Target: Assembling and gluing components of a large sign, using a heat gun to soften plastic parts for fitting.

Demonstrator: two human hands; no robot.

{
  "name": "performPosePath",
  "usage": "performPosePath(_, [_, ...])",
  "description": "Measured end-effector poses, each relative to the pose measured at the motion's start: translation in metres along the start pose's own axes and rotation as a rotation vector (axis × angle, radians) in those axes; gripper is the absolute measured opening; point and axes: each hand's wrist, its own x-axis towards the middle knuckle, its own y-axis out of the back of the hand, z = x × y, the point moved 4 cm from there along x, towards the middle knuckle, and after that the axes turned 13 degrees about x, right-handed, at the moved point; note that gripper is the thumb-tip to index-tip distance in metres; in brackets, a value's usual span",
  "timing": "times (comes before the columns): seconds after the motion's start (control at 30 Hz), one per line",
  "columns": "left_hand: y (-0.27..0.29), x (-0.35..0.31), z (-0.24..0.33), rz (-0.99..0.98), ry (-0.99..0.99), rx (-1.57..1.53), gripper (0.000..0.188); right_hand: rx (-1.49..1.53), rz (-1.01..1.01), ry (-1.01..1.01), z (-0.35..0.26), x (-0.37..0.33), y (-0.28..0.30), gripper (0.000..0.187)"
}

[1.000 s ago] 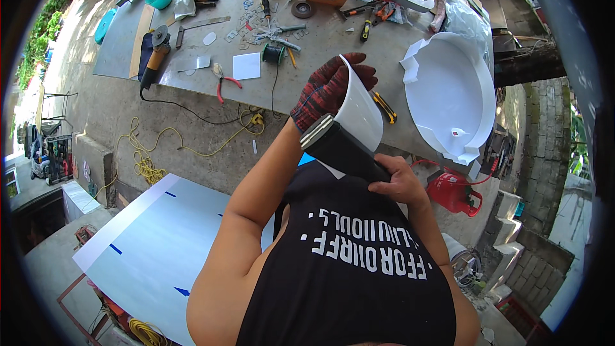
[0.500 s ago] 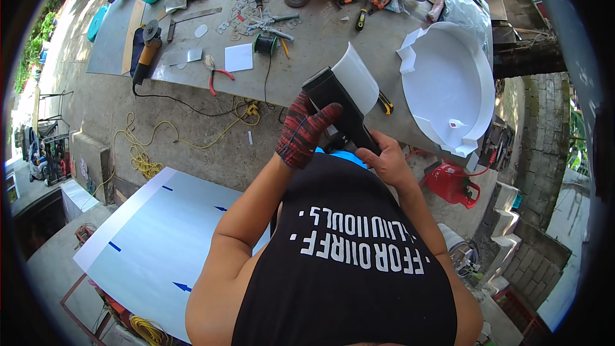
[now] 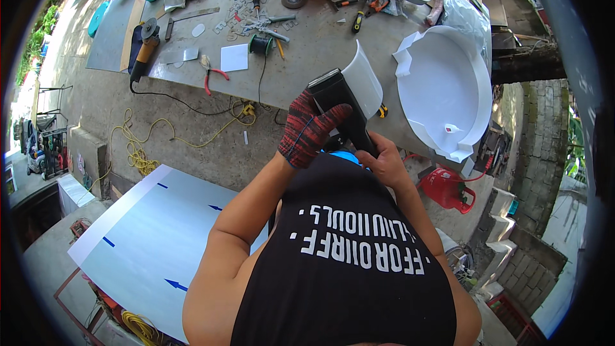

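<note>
Above the near edge of the workbench, my left hand (image 3: 309,129), in a red and black knit glove, wraps round a long black bar-shaped tool (image 3: 332,93). Its thumb lies across the tool's face. My bare right hand (image 3: 385,161) closes on the tool's lower end, thumb on top. Out of the tool's right side sticks a curved white strip (image 3: 364,78), smooth and bent along its length. How the strip sits in the tool is hidden. Just beyond it, a yellow and black utility knife (image 3: 382,111) lies partly covered.
A large white oval form with raised walls (image 3: 442,83) lies on the bench at right. Pliers (image 3: 213,75), an angle grinder (image 3: 146,50) and a wire spool (image 3: 261,45) lie at left. A yellow cord (image 3: 138,154) crosses the floor; a red gas cylinder (image 3: 445,187) stands at right.
The tool and white strip have shifted slightly right and tilted a little, with both hands still on them. The whole view has moved slightly.
</note>
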Motion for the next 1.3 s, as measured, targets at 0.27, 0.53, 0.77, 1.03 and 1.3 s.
performPosePath(0.27, [-0.015,0.001,0.002,-0.060,-0.043,0.090,0.049,-0.101,0.052,0.137,-0.010,0.003,0.004,0.042])
performPosePath(0.53, [-0.036,-0.008,-0.001,-0.125,-0.099,0.203,0.049,-0.134,0.132,0.255,-0.015,-0.001,0.007,0.042])
performPosePath(0.77, [-0.050,-0.006,0.005,-0.147,-0.118,0.239,0.045,-0.099,0.198,0.285,-0.008,-0.002,0.013,0.042])
performPosePath(1.03, [-0.053,-0.004,0.006,-0.165,-0.134,0.244,0.043,-0.079,0.260,0.259,-0.007,-0.008,0.013,0.040])
performPosePath(1.3, [-0.039,-0.003,-0.005,-0.113,-0.198,0.333,0.043,-0.148,0.254,0.261,-0.004,-0.008,0.006,0.037])
